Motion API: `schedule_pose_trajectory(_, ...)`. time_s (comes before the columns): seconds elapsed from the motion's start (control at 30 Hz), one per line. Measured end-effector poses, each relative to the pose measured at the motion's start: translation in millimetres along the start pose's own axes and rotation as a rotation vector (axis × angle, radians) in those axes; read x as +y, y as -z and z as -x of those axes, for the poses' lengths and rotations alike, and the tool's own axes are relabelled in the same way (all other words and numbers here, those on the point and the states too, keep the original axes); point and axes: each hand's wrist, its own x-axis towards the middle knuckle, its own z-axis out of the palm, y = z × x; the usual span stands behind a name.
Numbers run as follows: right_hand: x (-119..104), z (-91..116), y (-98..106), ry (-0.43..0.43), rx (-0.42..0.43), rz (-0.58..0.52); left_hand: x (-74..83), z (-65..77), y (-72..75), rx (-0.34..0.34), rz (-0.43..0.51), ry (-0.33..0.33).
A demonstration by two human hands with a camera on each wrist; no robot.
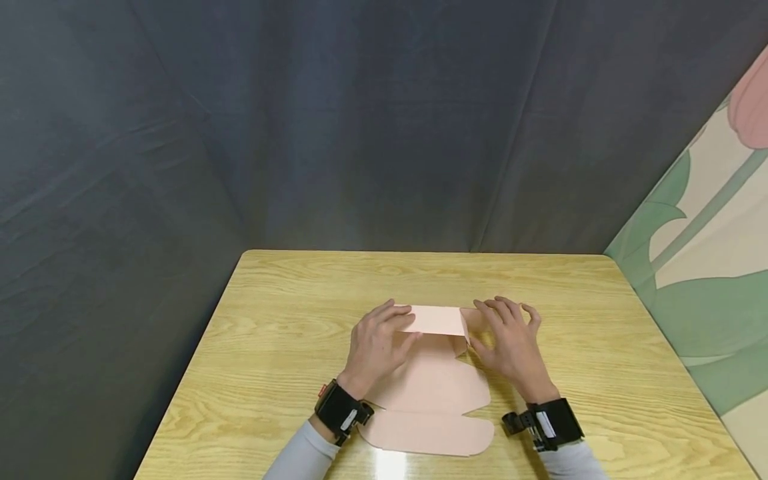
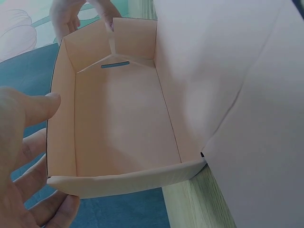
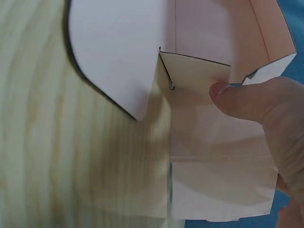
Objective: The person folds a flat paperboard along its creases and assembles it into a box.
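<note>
A partly folded pink cardboard box (image 1: pixel 429 383) stands on the table, its long lid panel with rounded flaps spread toward me. My left hand (image 1: pixel 375 343) grips the left end, thumb at the wall's edge and fingers outside. In the left wrist view the near end wall (image 2: pixel 128 179) is folded up and the box bottom has a slot (image 2: pixel 115 64). My right hand (image 1: pixel 510 340) is at the right end. There its thumb (image 3: pixel 242 100) presses a small corner flap (image 3: pixel 192 71), above an unfolded side panel (image 3: pixel 221 190); its other fingers are mostly hidden.
The wooden table (image 1: pixel 270 360) extends around the box. Behind it hangs a dark curtain (image 1: pixel 372 133), and a flower-patterned cloth (image 1: pixel 708 287) borders the right side. A black wrist camera (image 1: pixel 342 410) is strapped to my left wrist, another (image 1: pixel 549 423) to my right.
</note>
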Motion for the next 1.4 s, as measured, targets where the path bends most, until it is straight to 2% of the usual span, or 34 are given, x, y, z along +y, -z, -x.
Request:
schedule_pose_trajectory(0.2, -3.5, 0.9, -2.5, -0.014, -0.009, -0.002, 0.7, 1.8, 1.3, 0.003, 0.008, 0.008)
schedule_pose_trajectory(0.63, -12.7, 7.3, -6.8, -0.043, 0.056, 0.013, 2.5, -0.1, -0.2, 0.003, 0.028, 0.0)
schedule_pose_trajectory(0.83, -16.1, 11.3, -8.8, -0.024, 0.073, 0.022, 4.3, -0.6, 0.8, -0.02, 0.02, 0.008)
schedule_pose_trajectory(1.03, -20.1, 11.0, -7.8, -0.01, 0.065, 0.016, 5.2, -1.4, 1.4, -0.022, 0.01, 0.011)
schedule_pose_trajectory(1.4, -31.5, 9.7, -0.5, -0.033, 0.032, 0.035, 5.5, -1.4, 1.9, -0.008, 0.006, 0.011)
